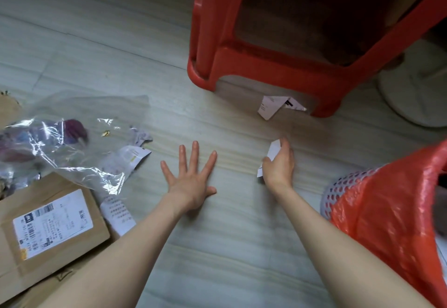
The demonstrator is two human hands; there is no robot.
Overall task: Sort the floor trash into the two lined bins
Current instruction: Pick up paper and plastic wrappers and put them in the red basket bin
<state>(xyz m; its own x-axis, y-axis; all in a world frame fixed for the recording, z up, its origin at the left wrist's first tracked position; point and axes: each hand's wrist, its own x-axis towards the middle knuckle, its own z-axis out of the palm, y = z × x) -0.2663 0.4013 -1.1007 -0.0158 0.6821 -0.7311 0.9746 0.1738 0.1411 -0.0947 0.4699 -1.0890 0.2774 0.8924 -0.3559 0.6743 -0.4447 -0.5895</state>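
gripping a white paper scrap, right hand, left hand splayed

A red plastic stool stood at twelve to one o'clock on the pale wood-grain floor. A round white base lay just beside it at three o'clock, partly cut by the edge.

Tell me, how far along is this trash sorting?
Early, it seems. Only one lined bin shows, and its contents are unclear. In hand: the right hand grips a white paper scrap; the left hand is spread open. Left on the floor: a paper slip by the red stool, a clear plastic bag, a labelled cardboard box and more paper slips.
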